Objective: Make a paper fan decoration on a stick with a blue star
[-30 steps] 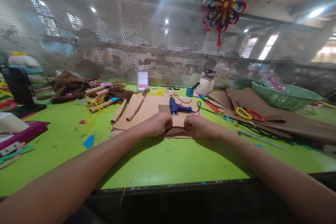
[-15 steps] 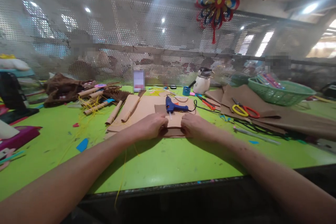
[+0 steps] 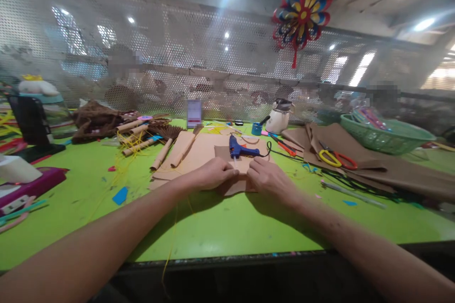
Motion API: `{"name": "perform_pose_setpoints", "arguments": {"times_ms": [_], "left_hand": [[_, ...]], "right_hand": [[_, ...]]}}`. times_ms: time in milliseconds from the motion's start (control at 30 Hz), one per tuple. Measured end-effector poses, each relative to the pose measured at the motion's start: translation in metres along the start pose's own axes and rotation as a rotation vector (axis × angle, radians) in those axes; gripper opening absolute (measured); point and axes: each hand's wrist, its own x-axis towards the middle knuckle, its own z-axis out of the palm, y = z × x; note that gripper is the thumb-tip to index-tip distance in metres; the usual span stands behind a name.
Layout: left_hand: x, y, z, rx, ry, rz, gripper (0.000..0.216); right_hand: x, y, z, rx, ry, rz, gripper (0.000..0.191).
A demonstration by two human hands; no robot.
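Observation:
Both hands are low at the front edge of a piece of brown paper [image 3: 234, 188] on the green table. My left hand [image 3: 213, 173] is closed, thumb and fingers pinching the paper. Beside it, a small gap to the right, my right hand [image 3: 270, 178] has its fingers curled down onto the same paper. Just beyond the hands lies a blue hot glue gun [image 3: 243, 149] with a clear glue stick poking out toward me. Under it spreads a larger tan sheet [image 3: 206, 149]. The fingertips' undersides are hidden.
Rolled paper tubes [image 3: 183, 150] and yellow string lie to the left. Scissors [image 3: 334, 157] rest on brown paper [image 3: 359, 144] at the right, by a green basket [image 3: 391, 137]. A white jug [image 3: 278, 119] and a phone [image 3: 194, 112] stand behind.
My hands have drawn closer together along the paper's front edge, the left thumb reaching further right. The whole view has shifted slightly, so things appear lower and to the right.

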Motion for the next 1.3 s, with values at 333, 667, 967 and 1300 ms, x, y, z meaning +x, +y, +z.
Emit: {"name": "perform_pose_setpoints", "arguments": {"times_ms": [333, 667, 967, 1300], "left_hand": [[-0.004, -0.003, -0.002, -0.129, -0.049, -0.009, 0.036], [-0.01, 0.011, -0.001, 0.107, 0.111, 0.239, 0.027], [-0.011, 0.011, -0.007, 0.14, 0.077, 0.222, 0.024], [-0.009, 0.004, -0.005, 0.14, 0.048, 0.197, 0.021]], "right_hand": [[-0.002, 0.0, -0.002, 0.337, 0.058, 0.126, 0.004], [0.003, 0.009, -0.003, 0.934, -0.115, 0.392, 0.027], [0.001, 0.011, -0.008, 1.097, -0.177, 0.444, 0.031], [0.003, 0.001, -0.01, 0.931, -0.12, 0.282, 0.023]]}}
